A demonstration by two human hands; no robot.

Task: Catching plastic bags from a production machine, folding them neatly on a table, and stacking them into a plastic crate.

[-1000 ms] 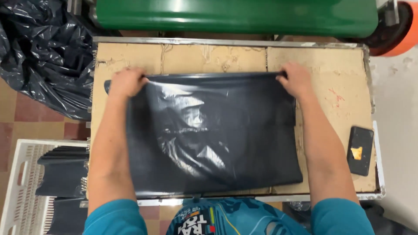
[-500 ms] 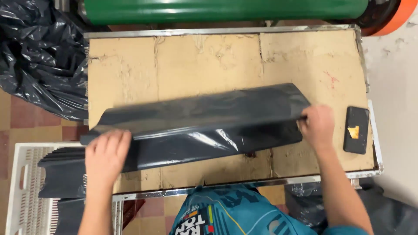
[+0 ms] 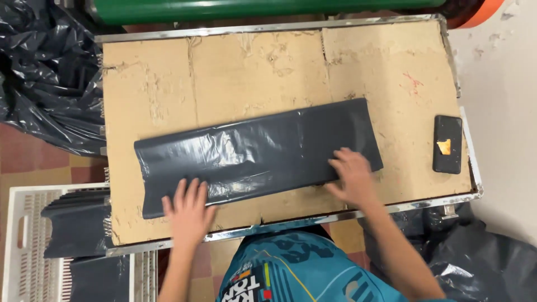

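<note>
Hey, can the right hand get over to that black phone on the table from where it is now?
Probably yes. The right hand lies flat on the folded black plastic bag, and only bare cardboard tabletop shows between it and the black phone near the table's right edge.

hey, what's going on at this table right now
A person is pressing both hands flat on a folded black plastic bag that lies across a cardboard-covered table. The left hand rests on the bag's near left edge, the right hand on its near right part. A black phone lies by the table's right edge. More folded black bags sit in a white crate down at the left, and loose black plastic is heaped beside the table.
</note>
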